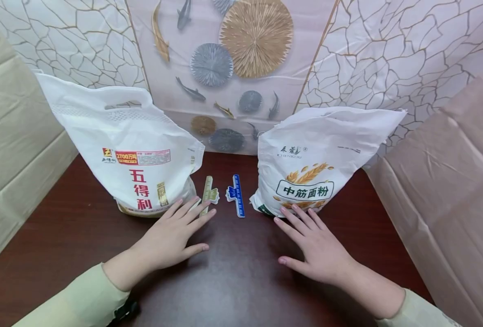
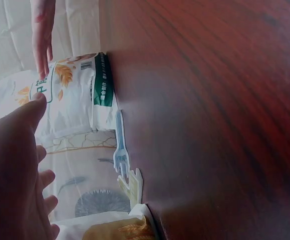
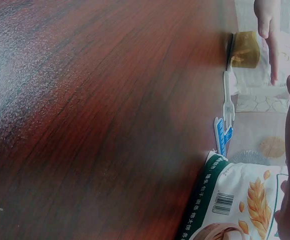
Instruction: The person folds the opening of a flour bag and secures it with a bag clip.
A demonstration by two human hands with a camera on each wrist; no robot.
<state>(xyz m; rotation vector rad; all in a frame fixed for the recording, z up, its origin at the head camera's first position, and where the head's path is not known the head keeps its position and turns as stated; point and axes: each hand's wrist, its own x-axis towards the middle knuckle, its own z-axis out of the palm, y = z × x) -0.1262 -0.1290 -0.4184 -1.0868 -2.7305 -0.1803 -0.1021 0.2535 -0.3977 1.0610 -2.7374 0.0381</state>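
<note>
Two white flour bags stand upright on the table: the left bag (image 1: 90,129) with red lettering and a cut-out handle, the right bag (image 1: 327,136) with green lettering and wheat pictures. Between them lie a yellow-green bag clip (image 1: 209,186) and a blue bag clip (image 1: 237,195), both with ruler-like marks. My left hand (image 1: 165,238) is held in front of the left bag, fingers straight and spread, fingertips overlapping the near end of the yellow-green clip. In front of the right bag, my right hand (image 1: 323,250) has its fingers extended. Both wrist views show the hands raised above the tabletop, holding nothing.
Dark reddish-brown tabletop (image 1: 225,281) runs under everything. Behind the bags hangs a patterned cloth (image 1: 253,95) with fish and round motifs. Beige fabric panels flank the table on the left (image 1: 16,136) and right (image 1: 441,181).
</note>
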